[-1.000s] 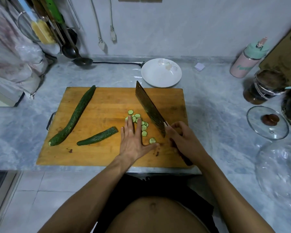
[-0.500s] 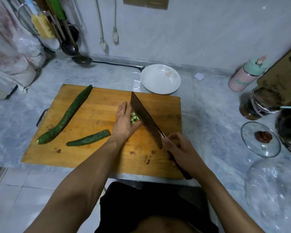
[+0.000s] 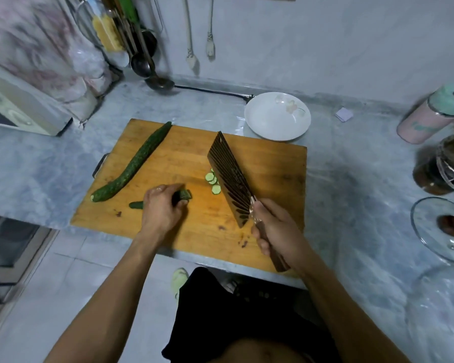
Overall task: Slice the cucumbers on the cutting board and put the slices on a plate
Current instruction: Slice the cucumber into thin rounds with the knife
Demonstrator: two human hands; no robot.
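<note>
A wooden cutting board (image 3: 268, 163) lies on the grey counter. A long whole cucumber (image 3: 133, 163) lies along its left side. My left hand (image 3: 161, 208) grips a short cut cucumber piece (image 3: 183, 195), whose dark tip sticks out to the left of the hand. Several pale slices (image 3: 213, 181) are heaped mid-board against the cleaver's blade (image 3: 231, 179). My right hand (image 3: 275, 229) grips the cleaver's handle, blade tilted and pointing away. A white plate (image 3: 262, 113) with a flower print stands beyond the board's far right corner.
A pink and green bottle (image 3: 427, 116), a dark jar (image 3: 443, 166) and a glass lid (image 3: 446, 229) stand on the right. Ladles (image 3: 152, 74) hang at the back left beside a white appliance (image 3: 19, 111). A cable runs along the wall.
My left hand left the slices heaped against the blade and moved down-left to take hold of the short cucumber piece. The cleaver stayed beside the slices.
</note>
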